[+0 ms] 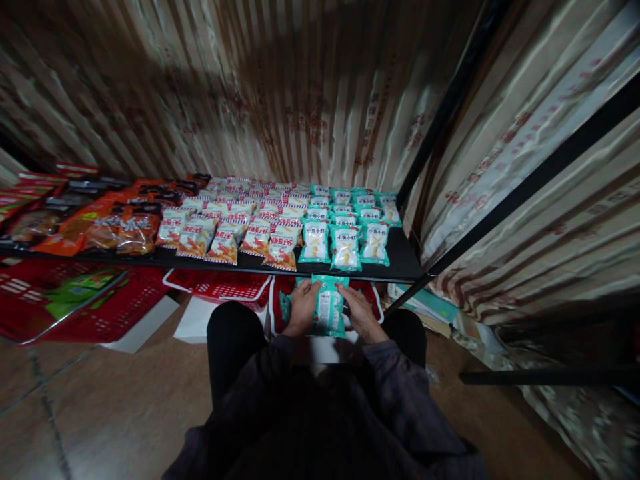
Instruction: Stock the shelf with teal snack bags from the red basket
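Note:
Between my knees, a teal and white snack bag (329, 308) is held upright with its printed back facing me. My left hand (301, 308) grips its left edge, thumb in front. At the right edge, my right hand (361, 312) pinches the same bag. Below the bag is a red basket with a white rim (273, 313), partly hidden by my hands, with more teal packaging inside. Matching teal snack bags (345, 247) stand in rows on the black shelf (400, 263) just beyond my hands.
Left along the shelf are white and orange snack bags (225, 240), then orange and black bags (137, 229). Beneath stand a red basket (215, 287) and a larger red basket (30, 307). Black posts (500, 207) and patterned curtains (300, 93) bound the right and back.

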Available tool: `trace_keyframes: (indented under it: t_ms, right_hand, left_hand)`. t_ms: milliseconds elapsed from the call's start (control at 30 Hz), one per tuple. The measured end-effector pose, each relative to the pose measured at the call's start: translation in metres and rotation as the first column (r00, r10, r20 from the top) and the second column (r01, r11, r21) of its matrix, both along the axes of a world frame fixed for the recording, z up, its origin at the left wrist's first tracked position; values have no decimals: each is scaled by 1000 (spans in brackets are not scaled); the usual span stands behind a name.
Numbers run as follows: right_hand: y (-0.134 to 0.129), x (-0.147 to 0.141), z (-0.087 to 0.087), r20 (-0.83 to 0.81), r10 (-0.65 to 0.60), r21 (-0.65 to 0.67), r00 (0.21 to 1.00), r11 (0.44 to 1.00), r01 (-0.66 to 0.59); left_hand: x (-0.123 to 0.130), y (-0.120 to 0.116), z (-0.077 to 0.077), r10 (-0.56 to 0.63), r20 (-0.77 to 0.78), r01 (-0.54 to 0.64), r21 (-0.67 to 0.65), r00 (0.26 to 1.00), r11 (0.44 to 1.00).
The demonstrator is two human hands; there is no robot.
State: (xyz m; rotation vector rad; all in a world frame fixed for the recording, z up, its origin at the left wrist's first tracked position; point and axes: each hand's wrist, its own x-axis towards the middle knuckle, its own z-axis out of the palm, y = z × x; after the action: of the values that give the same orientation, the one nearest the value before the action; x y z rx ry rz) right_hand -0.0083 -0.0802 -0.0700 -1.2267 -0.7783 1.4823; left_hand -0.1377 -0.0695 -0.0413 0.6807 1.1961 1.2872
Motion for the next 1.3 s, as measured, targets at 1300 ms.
trace_keyframes:
  t_ms: [1300]
  right_hand:
    - [-28,1,5,-122,26,119,992,993,-12]
  left_hand:
    - [-25,-29,-4,-140,43,143,-64,989,988]
